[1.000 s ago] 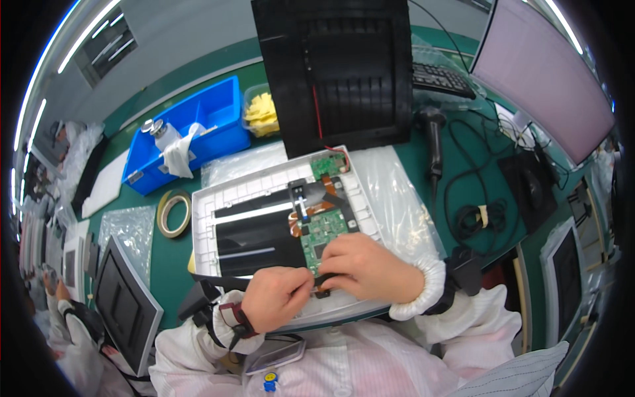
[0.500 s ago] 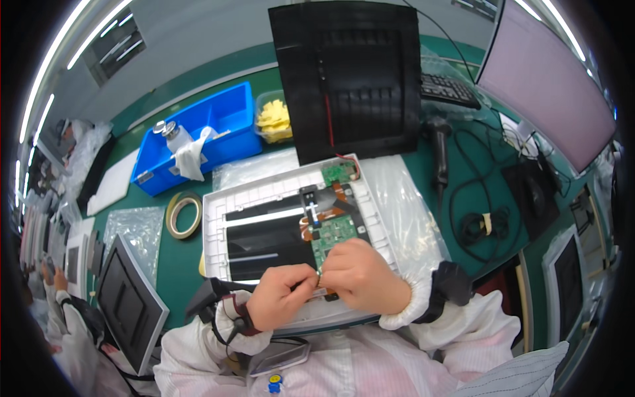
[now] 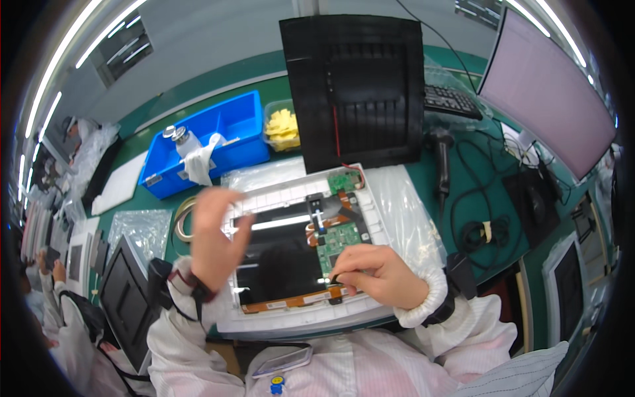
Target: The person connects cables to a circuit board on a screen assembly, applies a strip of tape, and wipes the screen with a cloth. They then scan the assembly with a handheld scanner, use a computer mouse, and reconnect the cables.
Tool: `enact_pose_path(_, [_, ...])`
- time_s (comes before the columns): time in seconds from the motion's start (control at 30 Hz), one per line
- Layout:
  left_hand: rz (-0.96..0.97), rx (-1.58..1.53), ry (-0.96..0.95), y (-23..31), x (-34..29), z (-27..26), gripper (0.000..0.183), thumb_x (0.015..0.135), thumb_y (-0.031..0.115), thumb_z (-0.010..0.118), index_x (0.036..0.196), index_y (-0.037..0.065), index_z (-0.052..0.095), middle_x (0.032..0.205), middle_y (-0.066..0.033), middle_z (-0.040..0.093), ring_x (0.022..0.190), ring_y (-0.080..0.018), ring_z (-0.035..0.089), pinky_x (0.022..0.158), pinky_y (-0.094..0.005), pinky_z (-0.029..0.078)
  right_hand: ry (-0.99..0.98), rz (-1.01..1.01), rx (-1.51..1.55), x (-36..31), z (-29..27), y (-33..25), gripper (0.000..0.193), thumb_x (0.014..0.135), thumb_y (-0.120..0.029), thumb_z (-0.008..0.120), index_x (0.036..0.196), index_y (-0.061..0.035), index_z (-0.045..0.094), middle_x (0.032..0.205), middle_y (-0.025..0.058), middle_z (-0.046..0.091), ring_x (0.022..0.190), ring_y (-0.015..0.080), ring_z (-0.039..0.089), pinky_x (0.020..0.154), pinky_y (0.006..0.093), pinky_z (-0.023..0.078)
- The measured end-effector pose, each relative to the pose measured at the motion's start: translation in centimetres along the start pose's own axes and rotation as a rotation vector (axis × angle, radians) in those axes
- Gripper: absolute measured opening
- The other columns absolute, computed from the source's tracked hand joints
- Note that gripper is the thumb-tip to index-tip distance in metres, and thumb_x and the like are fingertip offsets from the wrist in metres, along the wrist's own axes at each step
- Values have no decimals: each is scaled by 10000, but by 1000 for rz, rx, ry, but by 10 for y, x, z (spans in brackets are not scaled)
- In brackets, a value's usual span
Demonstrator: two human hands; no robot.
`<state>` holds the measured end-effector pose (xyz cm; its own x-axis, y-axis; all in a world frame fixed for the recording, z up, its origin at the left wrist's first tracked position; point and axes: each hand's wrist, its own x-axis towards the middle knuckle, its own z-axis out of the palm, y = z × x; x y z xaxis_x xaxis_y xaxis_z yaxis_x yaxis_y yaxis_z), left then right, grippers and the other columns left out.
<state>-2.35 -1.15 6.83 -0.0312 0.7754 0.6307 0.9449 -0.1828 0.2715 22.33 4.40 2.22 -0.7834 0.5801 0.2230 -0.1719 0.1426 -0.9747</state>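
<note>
An opened display unit lies before me, with a white plastic frame (image 3: 374,221), a glossy black panel (image 3: 278,261) and a green circuit board (image 3: 339,236). An orange flex strip (image 3: 284,304) runs along the panel's near edge. My right hand (image 3: 377,274) pinches at the board's near end, thumb and forefinger together; a small dark bit shows at the fingertips, its kind unclear. My left hand (image 3: 215,238) is raised over the frame's left edge, somewhat blurred, thumb apart from the fingers and nothing visible in it. Partly behind it sits a tape roll (image 3: 182,225).
A black back cover (image 3: 360,99) stands upright behind the frame, linked by a red wire. A blue bin (image 3: 241,132) holds a metal-topped bottle and white cloth, beside a tub of yellow pieces (image 3: 282,127). Scanner (image 3: 442,165), coiled cable (image 3: 486,231) and monitor (image 3: 546,92) stand right.
My left hand has left the board's near end and moved up and left, its fingers parting. My right hand stays near the board, still pinching. The orange strip is now uncovered.
</note>
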Motion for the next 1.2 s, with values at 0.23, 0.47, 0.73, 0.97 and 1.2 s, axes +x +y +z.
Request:
enact_pose_path(0.23, [-121, -1003, -663, 38, -38, 26, 77, 822, 74, 639, 877, 20, 637, 835, -72, 606, 793, -181, 563, 711, -270, 439, -5, 36, -60, -2, 0, -11, 77, 806, 16, 624, 882, 18, 637, 781, 65, 597, 609, 115, 548, 551, 230, 430])
enact_pose_path(0.47, [-237, -1195, -730, 35, -46, 37, 89, 834, 72, 633, 901, 16, 644, 839, -47, 587, 783, -128, 540, 690, -241, 419, -58, 19, -138, -2, -1, -12, 98, 774, 15, 648, 870, 11, 632, 772, 78, 609, 659, 156, 568, 577, 252, 440])
enact_pose_path(0.73, [-259, -1181, -744, 33, -46, 36, 90, 816, 68, 660, 882, 8, 653, 841, -52, 594, 778, -124, 539, 667, -234, 413, -88, -68, -229, 1, -2, -9, 104, 760, 26, 648, 861, 10, 632, 763, 92, 616, 671, 188, 590, 595, 273, 458])
enact_pose_path(0.97, [-239, -1159, -734, 33, -48, 38, 86, 812, 64, 663, 878, 8, 659, 830, -55, 598, 768, -124, 542, 656, -233, 415, -97, -62, -274, 1, -2, -11, 96, 754, 27, 647, 847, 13, 631, 750, 102, 614, 673, 214, 594, 597, 284, 461])
enact_pose_path(1.2, [-230, -1169, -702, 32, -51, 42, 77, 805, 58, 664, 861, 6, 653, 812, -51, 595, 741, -121, 541, 622, -230, 411, -89, -74, -292, 1, -1, -10, 98, 744, 16, 660, 837, 7, 631, 759, 104, 612, 682, 232, 592, 600, 292, 462])
